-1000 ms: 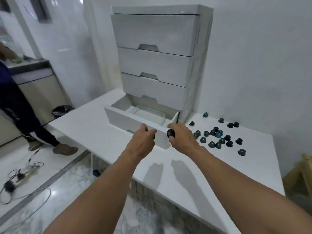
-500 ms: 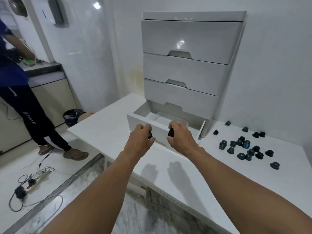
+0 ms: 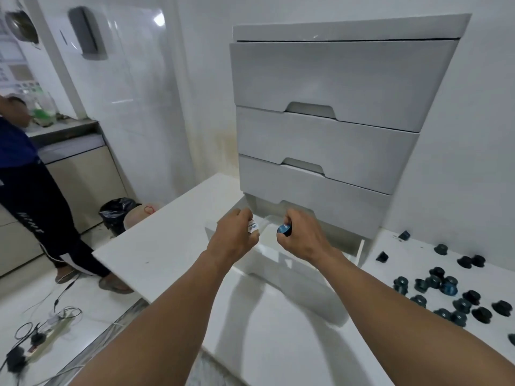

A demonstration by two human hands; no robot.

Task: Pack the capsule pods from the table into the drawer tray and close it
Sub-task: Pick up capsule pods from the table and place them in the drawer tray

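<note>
A white drawer unit (image 3: pixel 334 87) stands on the white table (image 3: pixel 172 252). Its bottom drawer (image 3: pixel 281 264) is pulled open, and a clear tray (image 3: pixel 266 227) shows inside, mostly hidden by my hands. My left hand (image 3: pixel 234 235) holds a capsule pod with a white printed lid (image 3: pixel 253 227) above the drawer. My right hand (image 3: pixel 302 236) grips a pod with a blue lid (image 3: pixel 284 229) just to the right of it. Several dark and blue capsule pods (image 3: pixel 446 291) lie scattered on the table at the right.
Three upper drawers are closed. A person in dark clothes (image 3: pixel 30 190) stands at the left by a counter. A black bin (image 3: pixel 118 211) sits beyond the table's left edge. A power strip and cables (image 3: pixel 41 335) lie on the floor.
Both hands have moved forward from the drawer's front edge to over its inside, each with its pod. The view has shifted closer and to the left.
</note>
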